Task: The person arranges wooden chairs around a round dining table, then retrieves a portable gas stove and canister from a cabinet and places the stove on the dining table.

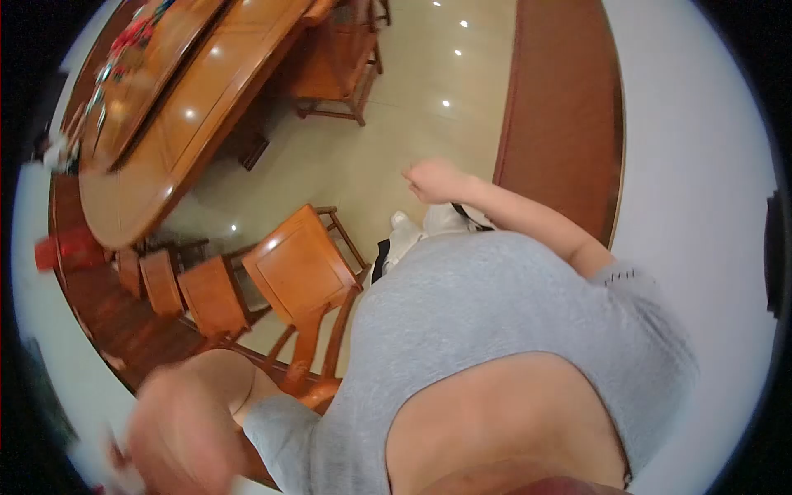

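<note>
My right hand [433, 181] is held out in front of my body, above the tiled floor. Its fingers are curled into a loose fist, and nothing shows sticking out of it. At the lower left, my left hand [186, 433] is raised close to the camera and smeared by motion, so its fingers cannot be made out. A dark reddish smear shows beside it, too blurred to name. Behind that arm stands a wooden chair [301, 264]. My grey shirt [495, 297] fills the lower middle, with light-coloured shoes or trousers partly showing beyond it.
A long polished wooden table [190, 124] runs across the upper left, with blurred colourful items at its far side. Several wooden chairs [213, 295] line its near end, and another chair [334, 70] stands by its upper side. A brown wall panel [561, 107] rises at the right beside a white wall [693, 165].
</note>
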A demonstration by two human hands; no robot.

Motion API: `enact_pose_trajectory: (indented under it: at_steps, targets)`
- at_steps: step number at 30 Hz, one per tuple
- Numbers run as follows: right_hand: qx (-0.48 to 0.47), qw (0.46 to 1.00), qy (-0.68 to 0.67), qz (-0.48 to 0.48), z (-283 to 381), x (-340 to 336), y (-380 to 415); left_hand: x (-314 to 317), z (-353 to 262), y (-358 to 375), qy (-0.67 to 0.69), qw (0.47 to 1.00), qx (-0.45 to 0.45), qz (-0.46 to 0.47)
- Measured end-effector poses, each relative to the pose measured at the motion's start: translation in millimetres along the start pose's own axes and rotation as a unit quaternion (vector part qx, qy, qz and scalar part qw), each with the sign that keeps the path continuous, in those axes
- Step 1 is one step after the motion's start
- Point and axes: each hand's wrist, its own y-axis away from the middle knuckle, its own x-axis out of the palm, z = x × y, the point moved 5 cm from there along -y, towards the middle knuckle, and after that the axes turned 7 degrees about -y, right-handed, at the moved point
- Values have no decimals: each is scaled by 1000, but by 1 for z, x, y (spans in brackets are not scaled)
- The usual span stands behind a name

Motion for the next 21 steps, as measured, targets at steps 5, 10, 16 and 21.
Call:
enact_pose_trajectory:
  at_steps: [5,10,16,21]
  targets:
    - [83,996,-19,24,-56,-14,18,50,-77,-20,-24,946,205,-252]
    - [91,979,-17,184,-138,1,-7,138,-99,-29,304,927,175,-136]
    - [65,997,-40,19,-186,-132,-37,213,-120,-32,522,846,107,-8]
    - [77,993,9,89,-244,-147,-78,251,-118,-25,487,863,130,10]
